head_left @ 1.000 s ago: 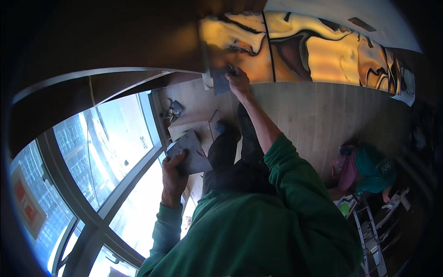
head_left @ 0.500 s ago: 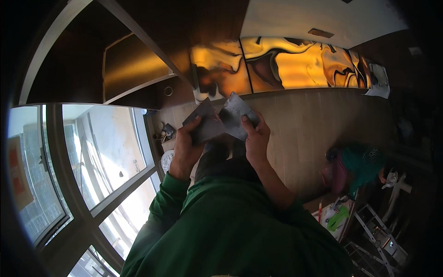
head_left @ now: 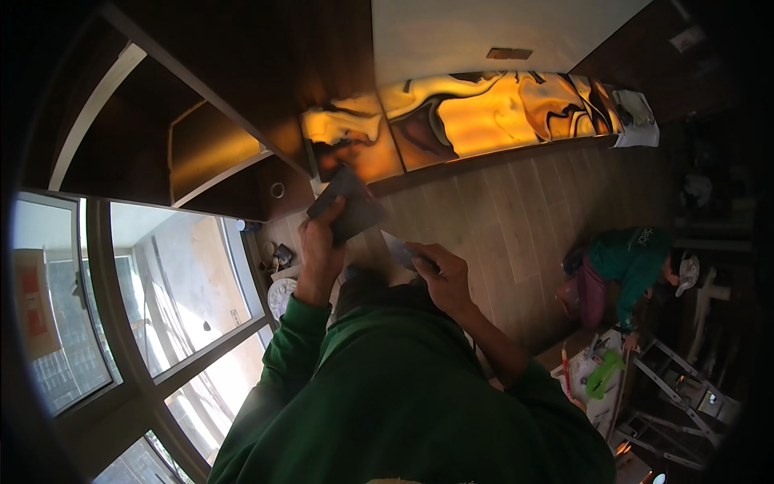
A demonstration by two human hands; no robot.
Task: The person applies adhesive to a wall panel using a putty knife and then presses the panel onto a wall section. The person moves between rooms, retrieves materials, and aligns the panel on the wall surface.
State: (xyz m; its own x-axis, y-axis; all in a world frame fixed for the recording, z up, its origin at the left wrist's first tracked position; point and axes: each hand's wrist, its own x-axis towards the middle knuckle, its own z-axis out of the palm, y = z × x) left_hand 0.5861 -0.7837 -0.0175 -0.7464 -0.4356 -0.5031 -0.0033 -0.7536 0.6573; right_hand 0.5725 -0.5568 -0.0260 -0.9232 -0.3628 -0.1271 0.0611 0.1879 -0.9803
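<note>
My left hand [head_left: 322, 254] grips a flat, dark grey scraper blade [head_left: 355, 211] by its lower left side, thumb across its face. The blade stands tilted in front of my body, over the wood floor. Lower and to the right, my right hand [head_left: 448, 282] is closed round a second scraper blade [head_left: 397, 249]. This one is seen at a steeper slant, and its near end is hidden by my fingers. A narrow gap separates the two blades.
A glowing amber stone-patterned panel [head_left: 492, 121] runs along the far side. Dark shelving [head_left: 173, 89] and windows [head_left: 189, 282] stand at left. At right, a person in green [head_left: 633, 266] bends near a stepladder [head_left: 681, 383] and a cluttered table with a green tool [head_left: 605, 373].
My right hand has lowered its blade toward me, away from the left one, and turned it to a steeper slant. The person at right has shifted, one hand now by the table.
</note>
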